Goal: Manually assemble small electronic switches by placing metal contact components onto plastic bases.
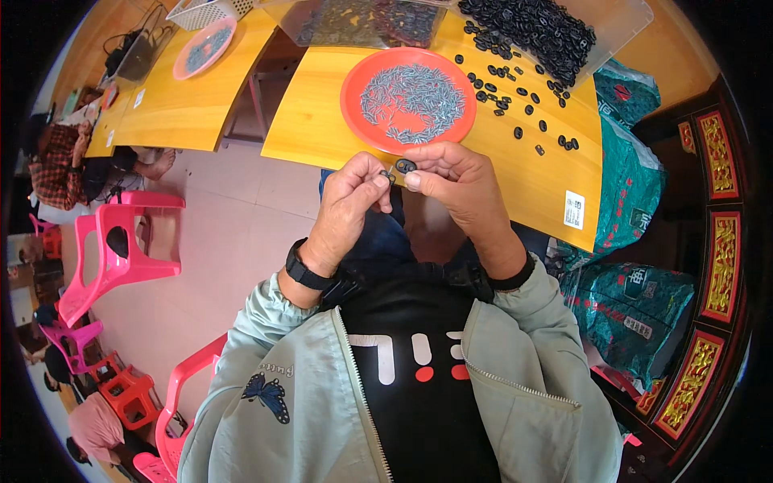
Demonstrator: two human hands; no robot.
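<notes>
Near the front edge of the yellow table, my right hand point(457, 181) pinches a black oval plastic piece point(406, 166) with holes in it. Close beside it, the fingertips of my left hand point(353, 197) are closed on a small dark piece point(388, 175), its exact kind too small to make out. The two pieces are almost touching. Just beyond my hands sits a red plate point(350, 101) holding many small silvery metal pins point(431, 97). Similar black oval pieces point(518, 132) lie scattered on the table to the right of the plate.
A clear bin point(620, 24) heaped with black pieces stands at the far right, another clear bin point(370, 24) behind the plate. Green woven sacks point(632, 185) flank the table's right side. Leftward are a second table point(197, 105), a pink plate point(229, 48), a pink chair point(109, 249) and other people.
</notes>
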